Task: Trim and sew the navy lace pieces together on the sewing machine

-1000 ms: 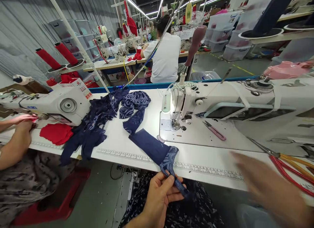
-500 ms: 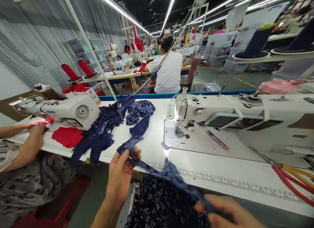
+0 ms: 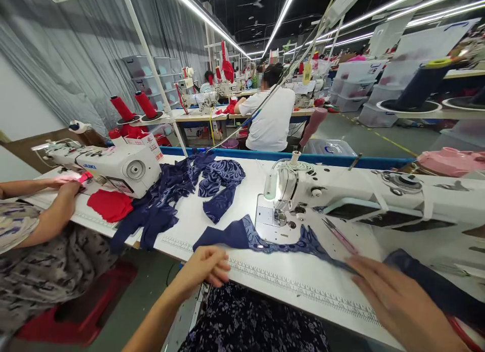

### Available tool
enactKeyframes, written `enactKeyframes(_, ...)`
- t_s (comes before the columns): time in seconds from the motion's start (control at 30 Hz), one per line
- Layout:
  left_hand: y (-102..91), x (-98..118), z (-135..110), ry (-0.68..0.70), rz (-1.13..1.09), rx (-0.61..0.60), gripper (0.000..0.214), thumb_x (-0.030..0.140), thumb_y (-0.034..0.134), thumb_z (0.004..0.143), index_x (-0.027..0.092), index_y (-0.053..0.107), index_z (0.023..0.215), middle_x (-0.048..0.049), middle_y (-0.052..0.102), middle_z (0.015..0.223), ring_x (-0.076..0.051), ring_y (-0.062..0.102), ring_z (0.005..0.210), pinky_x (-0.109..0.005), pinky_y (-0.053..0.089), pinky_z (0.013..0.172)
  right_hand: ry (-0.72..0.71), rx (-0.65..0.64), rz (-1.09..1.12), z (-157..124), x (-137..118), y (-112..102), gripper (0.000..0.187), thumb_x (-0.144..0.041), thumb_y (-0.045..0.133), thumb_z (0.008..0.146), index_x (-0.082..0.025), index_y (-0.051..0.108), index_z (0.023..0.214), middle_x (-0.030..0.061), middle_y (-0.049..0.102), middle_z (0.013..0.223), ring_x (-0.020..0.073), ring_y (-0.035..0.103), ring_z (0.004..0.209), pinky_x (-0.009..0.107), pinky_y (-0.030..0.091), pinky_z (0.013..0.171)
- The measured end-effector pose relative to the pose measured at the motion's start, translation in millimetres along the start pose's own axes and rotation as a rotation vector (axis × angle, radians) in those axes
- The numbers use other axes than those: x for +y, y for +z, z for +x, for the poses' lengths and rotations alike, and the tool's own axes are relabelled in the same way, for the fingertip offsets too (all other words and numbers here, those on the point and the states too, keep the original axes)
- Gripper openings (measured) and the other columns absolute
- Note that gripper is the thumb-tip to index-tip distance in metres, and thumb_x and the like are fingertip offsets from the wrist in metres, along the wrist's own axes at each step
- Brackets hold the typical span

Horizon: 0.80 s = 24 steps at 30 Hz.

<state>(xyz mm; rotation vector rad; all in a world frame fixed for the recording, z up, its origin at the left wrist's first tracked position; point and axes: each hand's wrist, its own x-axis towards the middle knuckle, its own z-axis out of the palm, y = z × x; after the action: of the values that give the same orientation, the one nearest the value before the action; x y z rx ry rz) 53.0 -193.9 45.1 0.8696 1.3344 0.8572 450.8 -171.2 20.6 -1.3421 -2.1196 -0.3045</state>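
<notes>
One navy patterned fabric strip [image 3: 261, 243] lies on the white counter [image 3: 249, 199]. Left hand [image 3: 204, 268]: fingers apart. Right hand [image 3: 403, 304]: grip indeterminable.

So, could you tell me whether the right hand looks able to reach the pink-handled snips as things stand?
Probably yes: the right hand is close to the pink-handled snips, and nothing seems to cover them, though the hand appears to touch the navy fabric.

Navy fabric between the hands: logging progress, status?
Left hand curled, seemingly empty. Right hand at navy fabric, grip unclear. Fabric lies across table; pink snips close beside.
</notes>
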Motion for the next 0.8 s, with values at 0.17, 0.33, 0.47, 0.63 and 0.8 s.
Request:
enactKeyframes(0.17,10.6,1.8,12.5,0.48,0.533,0.214,0.025,0.04,0.058,0.092,0.02,0.073,0.09,-0.0077,0.073,0.084,-0.02,0.069,0.075,-0.027,0.054,0.069,-0.192,-0.021,0.057,1.3,-34.4,45.2,0.031,-0.027,0.046,0.098,-0.02,0.062,0.122,0.0102,0.065,0.12,0.0223,0.062,0.106,0.038,0.051,0.09)
enactKeyframes(0.33,46.3,-13.4,71.3,0.858,1.005,0.165,0.039,0.025,0.051,0.095,0.016,0.057,0.132,-0.0162,0.057,0.138,-0.03,0.051,0.132,-0.049,0.04,0.112,-0.25,-0.051,0.049,20.2,-52.9,68.4,0.033,-0.026,0.044,0.099,-0.016,0.061,0.125,0.0116,0.063,0.124,0.0221,0.06,0.113,0.036,0.053,0.094)
enactKeyframes(0.47,40.2,-26.3,87.9,0.89,1.223,0.058,0.043,0.024,0.046,0.098,0.014,0.047,0.14,-0.0176,0.051,0.144,-0.031,0.044,0.138,-0.055,0.037,0.113,-0.269,-0.095,0.068,15.4,-46.8,62.8,0.036,-0.029,0.046,0.099,-0.016,0.059,0.13,0.0104,0.061,0.131,0.0218,0.057,0.119,0.035,0.052,0.098)
enactKeyframes(0.63,37.6,-16.0,79.5,0.908,1.184,0.049,0.046,0.018,0.043,0.098,0.016,0.044,0.143,-0.0156,0.05,0.145,-0.03,0.04,0.141,-0.056,0.033,0.116,-0.238,-0.114,-0.015,11.4,-37.3,55.3,0.042,-0.032,0.046,0.099,-0.01,0.055,0.133,0.0133,0.057,0.136,0.0247,0.054,0.124,0.037,0.051,0.099)
enactKeyframes(0.8,91.0,5.1,68.6,1.006,1.003,-0.291,0.048,0.016,0.044,0.097,0.014,0.043,0.145,-0.0156,0.054,0.142,-0.026,0.041,0.14,-0.045,0.026,0.121,-0.353,-0.1,-0.055,3.6,-58.4,64.5,0.038,-0.034,0.048,0.096,-0.01,0.064,0.121,0.0166,0.062,0.13,0.0269,0.061,0.116,0.038,0.055,0.091)
